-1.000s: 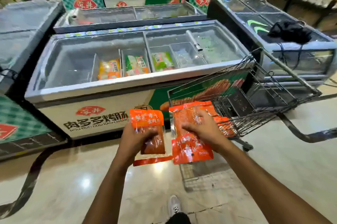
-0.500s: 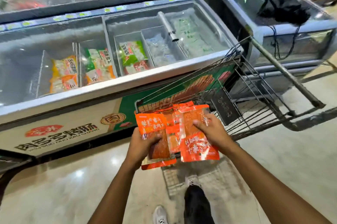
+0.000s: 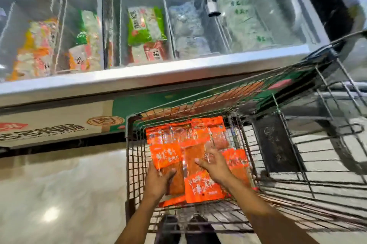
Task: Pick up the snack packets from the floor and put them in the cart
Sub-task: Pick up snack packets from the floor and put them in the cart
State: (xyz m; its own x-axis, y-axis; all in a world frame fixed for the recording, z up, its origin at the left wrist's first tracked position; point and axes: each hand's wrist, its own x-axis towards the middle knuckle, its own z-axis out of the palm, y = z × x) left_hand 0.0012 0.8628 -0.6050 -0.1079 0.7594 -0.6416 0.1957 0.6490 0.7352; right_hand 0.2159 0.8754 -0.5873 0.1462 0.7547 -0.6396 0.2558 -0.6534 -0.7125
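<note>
Both of my hands are inside the wire cart (image 3: 127,166), over several orange snack packets (image 3: 207,125) lying on its bottom. My left hand (image 3: 157,182) grips one orange packet (image 3: 165,156) by its lower edge, thumb on top. My right hand (image 3: 215,165) lies on top of another orange packet (image 3: 201,189) with fingers spread and fairly straight. That packet overlaps the left one. More orange packets show to the right of my right wrist.
A glass-topped chest freezer (image 3: 158,73) full of frozen food bags stands right behind the cart. The cart's folded child seat flap (image 3: 276,144) is to the right. Shiny tiled floor (image 3: 59,184) lies to the left, and my shoes (image 3: 168,229) show under the cart.
I have stepped up to the cart and lowered both hands with their packets from above its rim down into the basket. My right hand's fingers have flattened onto its packet.
</note>
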